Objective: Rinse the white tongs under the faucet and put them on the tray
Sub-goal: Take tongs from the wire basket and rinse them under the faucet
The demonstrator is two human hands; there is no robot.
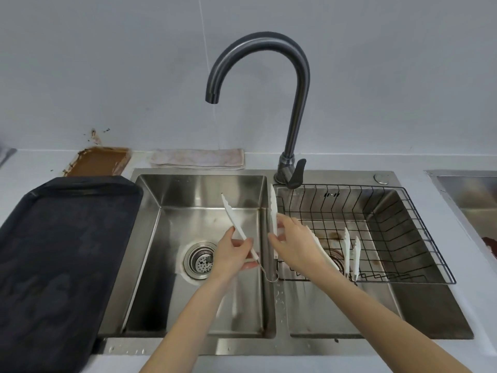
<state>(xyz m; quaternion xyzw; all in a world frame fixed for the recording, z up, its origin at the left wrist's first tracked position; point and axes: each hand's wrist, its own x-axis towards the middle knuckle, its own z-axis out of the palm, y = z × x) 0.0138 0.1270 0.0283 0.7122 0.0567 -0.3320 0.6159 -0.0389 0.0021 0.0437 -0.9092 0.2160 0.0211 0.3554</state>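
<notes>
Over the left basin [199,292] of the steel double sink, both hands held the white tongs [236,224] spread wide apart. The left hand [231,255] pinched one arm near the hinge, fingers closed around it; the right hand [295,240] gripped the other arm, which stood upright along the divider between the basins. Beyond the grip, the dark faucet [293,109] arched with its spout above the left basin, a thin stream falling from it. Just below the left hand lay the drain strainer [201,261]. To the right of the grip, a black wire basket [403,219] sat in the right basin and held another white pair of tongs [351,254], leaning on end. Well left of the grip, the black tray [61,251] rested on the pale counter, its edge overlapping the sink rim. Behind the sink lay a folded cloth [197,158] and a brown stained patch [99,161] by the plain wall.
</notes>
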